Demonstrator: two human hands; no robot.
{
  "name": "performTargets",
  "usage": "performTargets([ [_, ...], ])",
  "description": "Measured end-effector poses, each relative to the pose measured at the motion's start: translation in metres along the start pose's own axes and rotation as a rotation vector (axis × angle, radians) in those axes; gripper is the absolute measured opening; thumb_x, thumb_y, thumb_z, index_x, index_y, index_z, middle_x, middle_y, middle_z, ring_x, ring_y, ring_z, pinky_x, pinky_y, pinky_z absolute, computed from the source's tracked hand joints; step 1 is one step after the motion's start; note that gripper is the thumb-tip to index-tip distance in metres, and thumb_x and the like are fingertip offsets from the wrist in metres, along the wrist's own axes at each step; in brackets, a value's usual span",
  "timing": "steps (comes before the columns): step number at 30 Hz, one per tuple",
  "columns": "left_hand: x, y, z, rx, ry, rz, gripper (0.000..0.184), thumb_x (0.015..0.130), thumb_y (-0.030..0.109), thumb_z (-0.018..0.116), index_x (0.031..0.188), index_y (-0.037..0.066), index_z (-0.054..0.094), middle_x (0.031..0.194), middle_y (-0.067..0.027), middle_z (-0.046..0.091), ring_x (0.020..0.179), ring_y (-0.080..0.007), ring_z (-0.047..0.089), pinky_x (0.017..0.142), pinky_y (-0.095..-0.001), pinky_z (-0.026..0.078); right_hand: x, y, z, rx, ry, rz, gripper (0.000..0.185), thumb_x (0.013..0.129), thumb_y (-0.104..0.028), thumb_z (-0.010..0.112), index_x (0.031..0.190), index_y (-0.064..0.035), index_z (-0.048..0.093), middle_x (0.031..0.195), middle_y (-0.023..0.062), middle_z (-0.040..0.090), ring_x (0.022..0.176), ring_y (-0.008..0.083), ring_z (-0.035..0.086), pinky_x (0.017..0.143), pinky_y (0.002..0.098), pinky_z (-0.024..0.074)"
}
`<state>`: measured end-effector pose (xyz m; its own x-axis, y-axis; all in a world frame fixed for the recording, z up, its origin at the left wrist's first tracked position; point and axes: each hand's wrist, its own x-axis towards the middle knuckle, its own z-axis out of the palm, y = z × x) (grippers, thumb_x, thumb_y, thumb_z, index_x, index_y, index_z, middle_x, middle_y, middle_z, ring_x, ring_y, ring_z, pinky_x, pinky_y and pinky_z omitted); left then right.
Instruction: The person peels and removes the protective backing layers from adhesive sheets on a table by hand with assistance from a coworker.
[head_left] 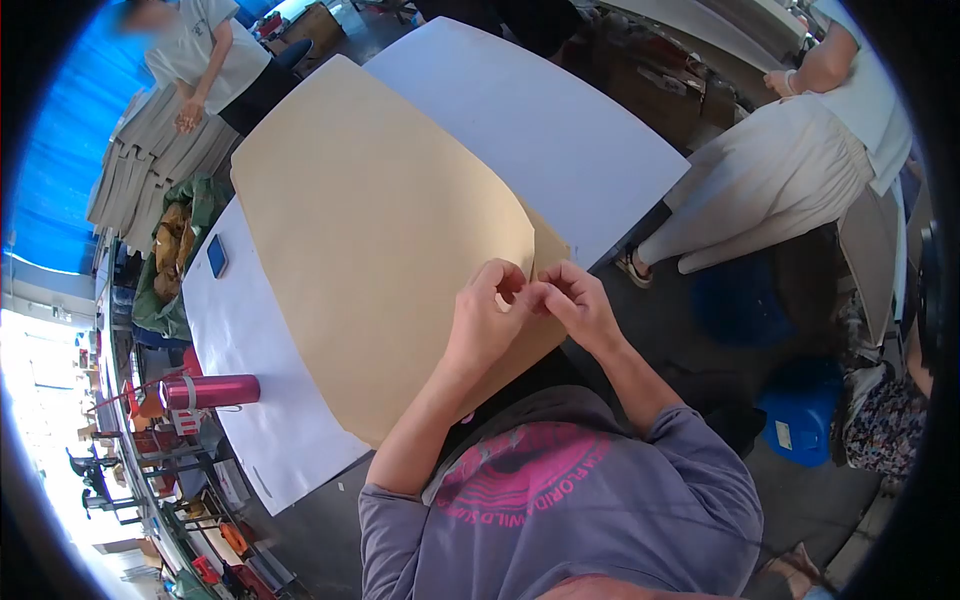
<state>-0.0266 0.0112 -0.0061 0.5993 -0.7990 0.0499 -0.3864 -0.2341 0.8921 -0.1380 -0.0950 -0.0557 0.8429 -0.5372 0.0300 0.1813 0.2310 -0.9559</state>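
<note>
A large sheet of tan paper [380,220] lies across a white-topped table [530,110], its near right edge lifted and curved. My left hand [488,308] is at that raised edge, thumb and fingers pinched together. Close beside it, nearly touching, my right hand [575,302] is pinched too, its fingertips meeting those of the left at the paper's edge. Whatever lies between the fingertips is too small to tell apart. More tan paper shows beneath the lifted edge.
On the table's left part are a dark phone [217,257] and a pink metal bottle [210,392]. One person [215,60] stands at the far left, another [790,160] at the right. A blue plastic stool [803,410] is at the lower right.
</note>
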Motion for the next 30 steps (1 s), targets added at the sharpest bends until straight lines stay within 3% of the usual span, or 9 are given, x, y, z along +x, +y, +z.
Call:
performTargets([
  [1, 0.002, 0.000, -0.002, 0.002, -0.057, -0.026, 0.012, 0.088, 0.012, 0.061, 0.088, 0.000, 0.058, 0.073, -0.0005, 0.059, 0.065, -0.0047, 0.051, 0.058, -0.0215, 0.042, 0.001, 0.002, -0.001, 0.025, 0.001, 0.009, 0.011, 0.091, -0.012, 0.050, 0.091, -0.0018, 0.054, 0.082, 0.0018, 0.058, 0.071, 0.0089, 0.057, 0.065, 0.0227, 0.0476],
  [7, 0.014, -0.032, -0.005, -0.234, 0.175, -0.067, 0.012, 0.090, 0.012, 0.060, 0.087, 0.001, 0.058, 0.072, 0.0033, 0.056, 0.065, -0.0038, 0.049, 0.060, -0.0198, 0.041, 0.006, 0.009, -0.014, 0.152, 0.022, 0.081, 0.017, 0.092, -0.016, 0.050, 0.094, -0.0004, 0.054, 0.084, 0.0036, 0.059, 0.073, 0.0098, 0.058, 0.065, 0.0237, 0.0483],
  [9, 0.012, -0.029, -0.005, -0.216, 0.138, -0.061, 0.012, 0.091, 0.012, 0.059, 0.087, 0.001, 0.058, 0.073, 0.0030, 0.056, 0.066, -0.0038, 0.049, 0.061, -0.0195, 0.041, 0.009, 0.003, -0.016, 0.168, 0.018, 0.183, 0.022, 0.093, -0.020, 0.051, 0.098, 0.0008, 0.055, 0.086, 0.0049, 0.060, 0.074, 0.0101, 0.058, 0.065, 0.0237, 0.0482],
  [12, 0.011, -0.017, -0.001, -0.180, 0.104, -0.022, 0.014, 0.089, 0.013, 0.060, 0.086, 0.000, 0.058, 0.071, -0.0016, 0.059, 0.065, -0.0050, 0.052, 0.059, -0.0215, 0.043, 0.017, -0.015, -0.003, 0.115, 0.144, 0.122, 0.031, 0.093, -0.027, 0.054, 0.103, 0.0021, 0.056, 0.087, 0.0063, 0.061, 0.075, 0.0104, 0.059, 0.064, 0.0237, 0.0478],
  [15, 0.012, -0.018, 0.001, -0.182, 0.089, -0.010, 0.014, 0.089, 0.014, 0.061, 0.086, 0.000, 0.059, 0.071, -0.0026, 0.060, 0.065, -0.0052, 0.053, 0.059, -0.0218, 0.044, 0.032, 0.001, -0.004, -0.375, 0.165, -0.030, 0.036, 0.092, -0.031, 0.057, 0.107, 0.0024, 0.057, 0.086, 0.0051, 0.062, 0.076, 0.0102, 0.059, 0.061, 0.0233, 0.0472],
  [18, 0.018, -0.030, -0.005, -0.312, 0.108, -0.050, 0.012, 0.090, 0.013, 0.060, 0.087, 0.001, 0.059, 0.073, 0.0015, 0.058, 0.068, -0.0040, 0.051, 0.061, -0.0203, 0.042, 0.035, 0.003, -0.001, 0.135, 0.133, 0.092, 0.033, 0.090, -0.030, 0.061, 0.104, 0.0000, 0.059, 0.083, 0.0023, 0.062, 0.073, 0.0082, 0.058, 0.059, 0.0220, 0.0458],
  [21, 0.024, -0.040, -0.027, -0.440, 0.181, -0.134, 0.013, 0.090, 0.016, 0.060, 0.088, 0.003, 0.061, 0.074, 0.0036, 0.057, 0.068, -0.0039, 0.051, 0.062, -0.0198, 0.042, 0.034, 0.008, -0.006, 0.323, 0.105, 0.224, 0.026, 0.089, -0.027, 0.063, 0.100, -0.0036, 0.061, 0.082, -0.0005, 0.062, 0.068, 0.0058, 0.056, 0.057, 0.0203, 0.0438],
  [26, 0.025, -0.063, -0.070, -0.672, 0.250, -0.267, 0.015, 0.091, 0.019, 0.058, 0.089, 0.005, 0.060, 0.073, 0.0023, 0.058, 0.061, -0.0065, 0.051, 0.059, -0.0215, 0.043, 0.034, 0.002, -0.007, 0.417, 0.106, 0.268, 0.021, 0.088, -0.026, 0.064, 0.093, -0.0064, 0.062, 0.078, -0.0025, 0.060, 0.062, 0.0045, 0.054, 0.053, 0.0195, 0.0416],
  [30, 0.022, -0.071, -0.092, -0.654, 0.208, -0.364, 0.017, 0.091, 0.021, 0.056, 0.094, 0.005, 0.060, 0.081, -0.0008, 0.060, 0.070, -0.0098, 0.056, 0.062, -0.0246, 0.046, 0.039, 0.008, -0.005, 0.329, 0.078, 0.214, 0.023, 0.090, -0.027, 0.061, 0.097, -0.0051, 0.062, 0.080, -0.0018, 0.061, 0.066, 0.0040, 0.055, 0.057, 0.0198, 0.0424],
])
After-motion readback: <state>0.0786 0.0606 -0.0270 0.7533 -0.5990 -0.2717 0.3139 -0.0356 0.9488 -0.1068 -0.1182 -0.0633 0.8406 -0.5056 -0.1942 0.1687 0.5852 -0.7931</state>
